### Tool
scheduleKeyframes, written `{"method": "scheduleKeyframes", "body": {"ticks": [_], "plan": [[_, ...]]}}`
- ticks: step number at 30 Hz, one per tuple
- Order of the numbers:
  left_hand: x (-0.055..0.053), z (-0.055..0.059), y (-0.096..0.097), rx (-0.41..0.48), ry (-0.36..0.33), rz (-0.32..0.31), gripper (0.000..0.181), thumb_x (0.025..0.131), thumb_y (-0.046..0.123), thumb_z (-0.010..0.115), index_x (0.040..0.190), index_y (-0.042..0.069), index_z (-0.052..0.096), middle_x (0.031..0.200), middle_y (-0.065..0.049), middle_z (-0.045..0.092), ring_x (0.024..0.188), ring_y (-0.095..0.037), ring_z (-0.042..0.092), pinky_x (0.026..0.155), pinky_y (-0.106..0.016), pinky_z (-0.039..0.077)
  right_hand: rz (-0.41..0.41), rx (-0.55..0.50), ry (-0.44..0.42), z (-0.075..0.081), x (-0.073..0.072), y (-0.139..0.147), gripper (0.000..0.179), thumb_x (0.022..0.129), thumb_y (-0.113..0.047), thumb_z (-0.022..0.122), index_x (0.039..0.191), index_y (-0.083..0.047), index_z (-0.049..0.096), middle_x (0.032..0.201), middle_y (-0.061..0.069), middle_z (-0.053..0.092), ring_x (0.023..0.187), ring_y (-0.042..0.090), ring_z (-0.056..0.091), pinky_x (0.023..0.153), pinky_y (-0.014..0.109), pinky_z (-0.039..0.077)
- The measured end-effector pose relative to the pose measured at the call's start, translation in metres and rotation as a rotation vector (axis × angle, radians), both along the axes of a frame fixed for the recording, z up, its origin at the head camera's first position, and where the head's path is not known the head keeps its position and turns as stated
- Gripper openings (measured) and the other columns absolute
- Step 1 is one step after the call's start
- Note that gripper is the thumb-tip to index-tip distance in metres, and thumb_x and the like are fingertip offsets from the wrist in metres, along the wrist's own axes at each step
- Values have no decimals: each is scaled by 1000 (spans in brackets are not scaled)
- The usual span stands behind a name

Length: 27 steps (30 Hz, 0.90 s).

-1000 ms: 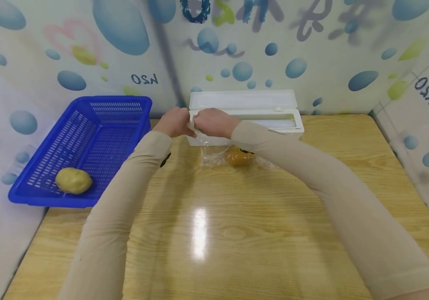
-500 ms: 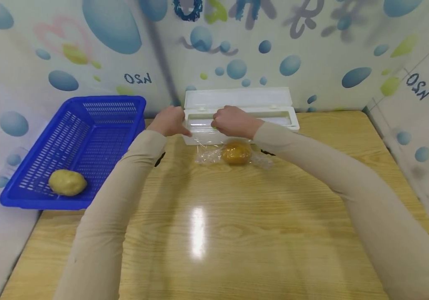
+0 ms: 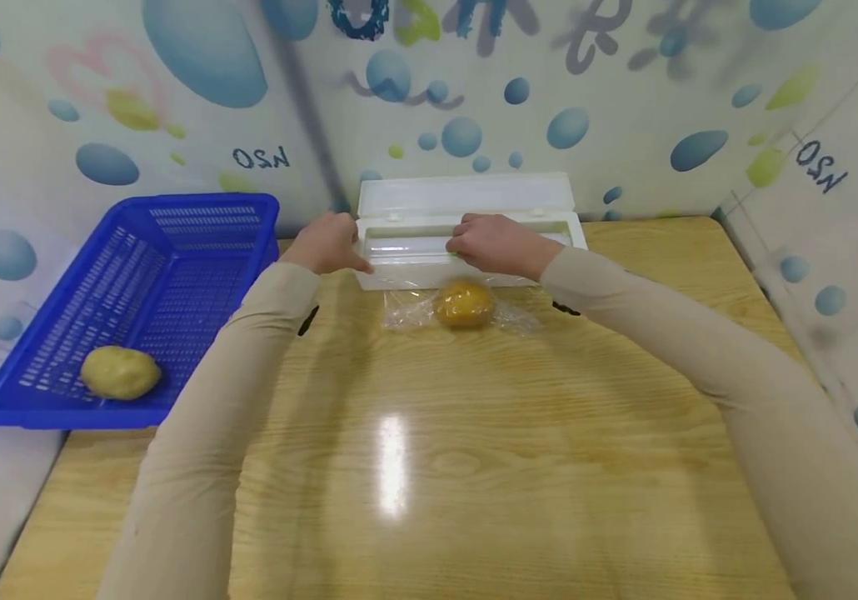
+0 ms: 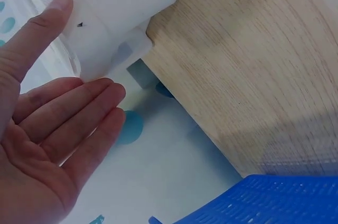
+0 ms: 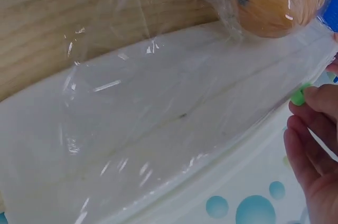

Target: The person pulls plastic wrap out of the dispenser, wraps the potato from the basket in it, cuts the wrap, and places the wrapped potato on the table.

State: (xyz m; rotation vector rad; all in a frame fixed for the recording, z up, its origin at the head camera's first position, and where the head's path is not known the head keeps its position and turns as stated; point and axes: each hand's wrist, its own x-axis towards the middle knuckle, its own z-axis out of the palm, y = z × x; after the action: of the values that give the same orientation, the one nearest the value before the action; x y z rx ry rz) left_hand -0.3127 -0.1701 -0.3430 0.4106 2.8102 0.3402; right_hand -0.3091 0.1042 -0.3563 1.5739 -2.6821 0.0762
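Note:
A white cling film box (image 3: 399, 277) stands at the table's back edge with its lid (image 3: 466, 196) up. My left hand (image 3: 324, 243) grips its left end, thumb on the front and fingers behind in the left wrist view. Between thumb and forefinger, my right hand (image 3: 500, 243) pinches a small green slide cutter (image 5: 300, 94) at the box's top edge. Clear cling film (image 5: 121, 84) drapes over the box front. It runs to a round orange fruit (image 3: 464, 303) wrapped in film on the table just before the box.
A blue plastic basket (image 3: 2, 408) stands on the left with a potato (image 3: 120, 372) in it. The wooden table (image 3: 436, 467) meets a patterned wall (image 3: 474, 100) behind the box.
My right hand has slid rightward along the box with the green cutter, away from the left hand. The left hand keeps its hold on the box end. The view has shifted slightly.

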Motion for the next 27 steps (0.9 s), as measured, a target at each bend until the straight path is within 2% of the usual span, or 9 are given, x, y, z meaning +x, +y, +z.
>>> {"method": "scheduleKeyframes", "body": {"ticks": [3,9,17,24,27], "plan": [[1,0,0,3,-1,6,39,77,26,82,94,-4,62,84,-12,56,75,-25,49,66,-36,41,4,-27,-21,-2,1,7,13,95,0,56,98,-1,69,91,12,67,88,30,56,80,40,48],[0,-2,-2,8,-3,5,37,78,26,82,92,-3,63,82,-12,57,74,-25,49,66,-36,41,7,-42,7,-3,1,27,11,93,1,59,97,-2,69,90,11,67,87,30,56,78,41,49],[0,-1,-3,10,17,-8,36,77,26,82,86,-2,62,79,-10,54,72,-25,47,65,-36,40,-16,-68,35,-3,7,72,10,91,1,63,98,0,69,89,11,67,87,32,57,77,43,50],[1,0,-6,18,-3,5,36,79,25,81,94,-4,64,84,-13,58,75,-26,50,67,-36,43,-30,-61,76,-3,11,90,11,89,-1,66,100,-1,70,93,12,68,86,33,60,78,46,51],[0,-2,-5,30,-10,-5,37,80,24,80,96,-5,65,86,-14,60,76,-27,50,69,-37,44,-78,-36,109,-3,15,93,13,90,-5,67,102,-3,71,96,11,69,88,32,61,76,48,51]]}}
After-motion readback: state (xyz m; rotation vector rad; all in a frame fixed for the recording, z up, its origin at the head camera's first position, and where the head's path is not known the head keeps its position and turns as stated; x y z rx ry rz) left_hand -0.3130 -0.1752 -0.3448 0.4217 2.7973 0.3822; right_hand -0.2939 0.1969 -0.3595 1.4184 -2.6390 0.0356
